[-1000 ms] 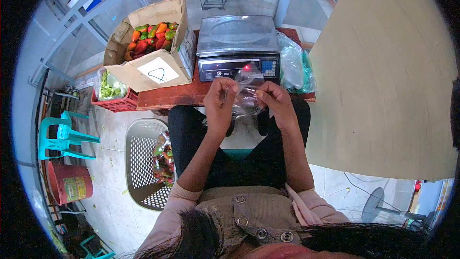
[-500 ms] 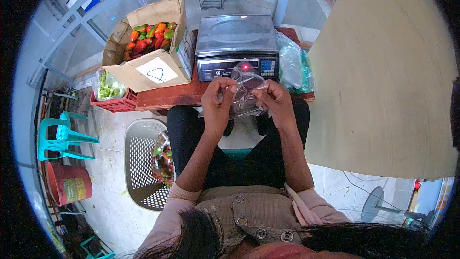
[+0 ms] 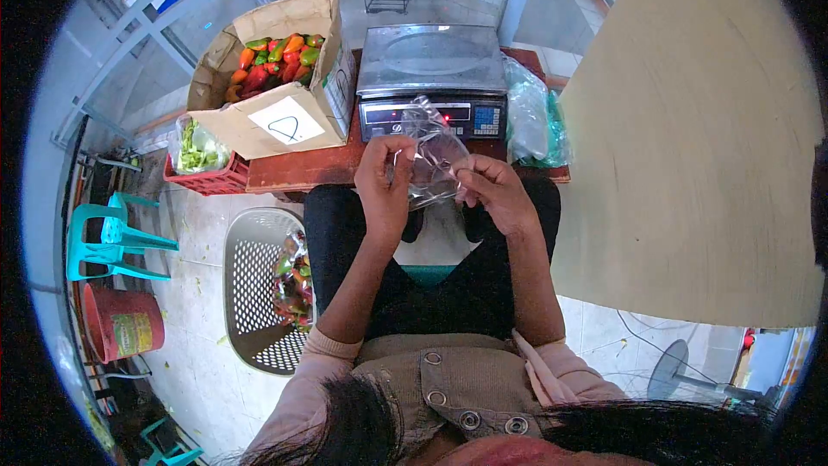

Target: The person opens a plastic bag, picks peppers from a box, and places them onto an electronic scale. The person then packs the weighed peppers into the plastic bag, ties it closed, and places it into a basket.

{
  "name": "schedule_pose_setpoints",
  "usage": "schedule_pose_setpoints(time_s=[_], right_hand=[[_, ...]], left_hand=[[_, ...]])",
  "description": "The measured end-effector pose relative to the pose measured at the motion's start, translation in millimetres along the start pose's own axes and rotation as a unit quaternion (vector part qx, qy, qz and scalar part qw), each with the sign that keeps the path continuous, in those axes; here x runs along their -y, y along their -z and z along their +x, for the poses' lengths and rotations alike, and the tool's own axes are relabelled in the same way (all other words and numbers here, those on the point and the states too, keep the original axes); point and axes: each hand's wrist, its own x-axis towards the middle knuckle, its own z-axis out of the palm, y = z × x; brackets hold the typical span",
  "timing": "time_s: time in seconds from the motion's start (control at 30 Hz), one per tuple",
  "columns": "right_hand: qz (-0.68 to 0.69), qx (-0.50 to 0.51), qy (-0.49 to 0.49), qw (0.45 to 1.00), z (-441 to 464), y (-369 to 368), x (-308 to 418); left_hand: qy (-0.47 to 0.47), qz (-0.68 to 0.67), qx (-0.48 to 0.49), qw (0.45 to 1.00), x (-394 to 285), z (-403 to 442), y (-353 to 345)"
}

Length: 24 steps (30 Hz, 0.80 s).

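Note:
A clear plastic bag [image 3: 437, 155] is stretched between my two hands, just in front of the digital scale [image 3: 431, 65]. My left hand [image 3: 385, 181] pinches its left side, fingers closed. On the bag's right edge, the thumb and fingers of my right hand [image 3: 493, 192] are pressed together. The bag looks empty and covers part of the scale's display. Left of the scale, a cardboard box [image 3: 250, 128] holds red, orange and green peppers [image 3: 280, 59]. Bundled clear and green plastic bags [image 3: 535, 116] lie to its right.
The scale and box rest on a red-brown table [image 3: 302, 171]. A red crate [image 3: 211, 179] with bagged green vegetables stands at left. Beside my leg is a pale basket [image 3: 259, 267] holding bagged peppers. A turquoise chair [image 3: 112, 237], red bucket [image 3: 125, 324] and large beige panel [image 3: 690, 147] flank me.
The clear bag has shifted and turned between my hands, its upper end now upright over the display. My left hand has risen slightly, and my right hand has moved a little lower.

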Motion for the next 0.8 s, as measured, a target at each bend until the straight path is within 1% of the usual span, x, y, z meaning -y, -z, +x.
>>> schedule_pose_setpoints(time_s=[0.03,0.1,0.13,0.2,0.3,0.33,0.4,0.43,0.5,0.53,0.6,0.63,0.7,0.73,0.8], right_hand=[[-0.027,0.006,0.013,1.0,1,3,-4],[-0.079,0.017,0.041,0.996,3,6,-5],[-0.075,0.006,0.043,0.996,2,4,-3],[-0.067,-0.018,0.045,0.997,-1,-1,1],[0.007,-0.028,0.016,0.999,-2,1,-6],[-0.005,-0.032,0.02,0.999,-2,0,-7],[-0.027,-0.039,0.029,0.998,-2,-5,-6],[-0.04,-0.05,0.048,0.997,-1,-7,-6],[-0.065,-0.072,0.086,0.992,1,-10,-6],[-0.084,-0.063,0.097,0.99,1,-8,-6],[-0.121,-0.045,0.118,0.985,2,0,-5],[-0.114,-0.049,0.1,0.987,1,-1,-5],[-0.098,-0.055,0.066,0.991,-1,-2,-3],[-0.069,-0.058,0.045,0.995,-2,-2,-5],[-0.01,-0.062,0.003,0.998,-1,-2,-8]], left_hand=[[0.022,-0.008,-0.002,1.0,-5,0,1],[-0.02,0.017,-0.003,1.0,1,1,1],[-0.041,0.029,-0.003,0.999,3,1,1],[-0.015,0.025,0.005,1.0,-1,-2,1],[0.011,0.013,0.014,1.0,-1,-3,0],[0.018,0.008,0.016,1.0,1,-3,-1],[-0.016,0.008,0.016,1.0,3,-3,-1],[-0.033,0.008,0.016,0.999,3,-3,-1],[0.007,-0.026,0.015,1.0,-1,-3,-2],[0.027,-0.044,0.014,0.999,-2,-4,-2],[-0.029,0.007,0.024,0.999,-1,-3,-1],[-0.056,0.033,0.029,0.997,0,-3,-1],[-0.025,0.012,0.037,0.999,-1,-5,-6],[-0.01,0.001,0.04,0.999,-2,-7,-8],[-0.026,0.037,0.053,0.998,-4,-7,-8]])
